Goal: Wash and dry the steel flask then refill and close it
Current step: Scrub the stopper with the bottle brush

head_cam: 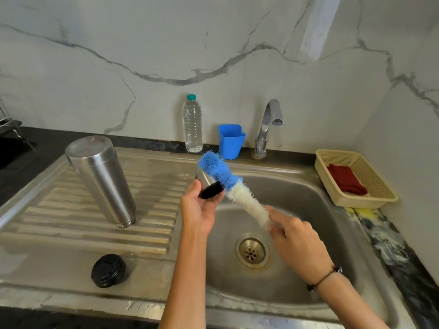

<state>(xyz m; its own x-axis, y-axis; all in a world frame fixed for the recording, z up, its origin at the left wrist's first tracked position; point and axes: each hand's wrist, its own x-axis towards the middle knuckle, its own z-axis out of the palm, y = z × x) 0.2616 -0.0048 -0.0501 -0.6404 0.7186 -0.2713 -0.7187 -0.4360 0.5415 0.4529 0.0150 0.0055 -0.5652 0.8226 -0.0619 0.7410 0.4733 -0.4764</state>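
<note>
Black stopper (108,270): lies on the drainboard at seven o'clock, well apart from both hands.
Steel flask (101,179): stands mouth-down at ten o'clock, long axis near upright, left of the hands.
Left hand (198,207): nearer the flask, curled round a steel cup (209,186).
Right hand (298,243): grips a bottle brush (228,184), bristles against the cup, over the sink (308,198).

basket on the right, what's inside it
A red cloth lies in the basket, with something pale just showing beneath its near edge. Whatever else is under the cloth is covered, and the near wall hides the front of the basket's floor.
</note>
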